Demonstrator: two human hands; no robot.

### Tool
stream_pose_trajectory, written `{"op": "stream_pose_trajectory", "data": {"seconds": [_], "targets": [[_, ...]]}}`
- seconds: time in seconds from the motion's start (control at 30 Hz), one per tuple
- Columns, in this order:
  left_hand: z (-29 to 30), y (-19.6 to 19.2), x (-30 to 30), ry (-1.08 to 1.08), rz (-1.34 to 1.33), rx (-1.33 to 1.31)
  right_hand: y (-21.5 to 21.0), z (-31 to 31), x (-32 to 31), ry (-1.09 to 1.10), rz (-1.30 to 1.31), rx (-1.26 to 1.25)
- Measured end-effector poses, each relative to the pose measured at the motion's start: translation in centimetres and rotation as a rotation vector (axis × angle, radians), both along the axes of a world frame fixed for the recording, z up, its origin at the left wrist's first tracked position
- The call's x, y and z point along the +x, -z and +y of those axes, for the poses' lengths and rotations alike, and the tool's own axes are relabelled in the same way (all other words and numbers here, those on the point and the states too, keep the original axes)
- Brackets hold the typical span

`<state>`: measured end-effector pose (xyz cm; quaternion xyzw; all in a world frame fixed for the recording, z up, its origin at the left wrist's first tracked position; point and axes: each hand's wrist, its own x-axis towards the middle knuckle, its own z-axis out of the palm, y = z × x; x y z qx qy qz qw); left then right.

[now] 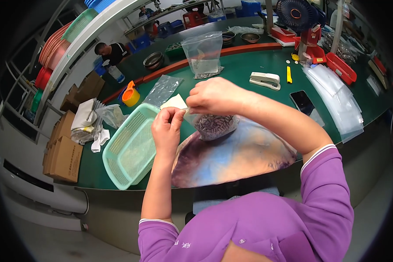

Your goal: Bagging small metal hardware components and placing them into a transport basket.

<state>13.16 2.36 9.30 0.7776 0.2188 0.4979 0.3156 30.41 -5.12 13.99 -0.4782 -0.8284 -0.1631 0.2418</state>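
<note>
Over the mat: both hands are holding a small clear bag (pixel 214 125) of small dark pieces above the mottled brown and blue mat (pixel 249 157) on the green table (pixel 244 65).
Left hand: the left hand (pixel 167 127) is pinching the bag's top edge at its left corner, thumb and fingers pressed together on the plastic.
Right hand: the right hand (pixel 214 95) is gripping the same top edge from above, fingers curled shut on it; the fingertips themselves are hidden behind the knuckles.
Bag's position: it is hanging from the two grips, its full bottom sagging just over the mat; whether it is touching I cannot tell.
Handling: the film is looking thin, soft and slippery, and the load is pulling it into a pouch, so it is probably weighing a little for its size.
Where to hold: the top strip, both corners, is seeming safest; squeezing the belly would likely shift the loose pieces.
Nearby: a pale green basket (pixel 133 146) is sitting just left of the mat, a second filled bag (pixel 204 54) is standing farther back, and a white stapler (pixel 265 80) is lying to the right.
</note>
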Motion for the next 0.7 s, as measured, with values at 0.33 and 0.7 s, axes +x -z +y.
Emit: {"op": "stream_pose_trajectory", "data": {"seconds": [0.33, 0.7], "targets": [[-0.9, 2.5, 1.6, 0.311, 0.029, -0.437, -0.1, -2.0, 4.8, 0.163, 0.030, -0.057], [-1.2, 2.8, 1.9, -0.038, -0.064, -0.239, -0.3, 2.9, 3.6, 0.163, 0.532, 0.065]]}}
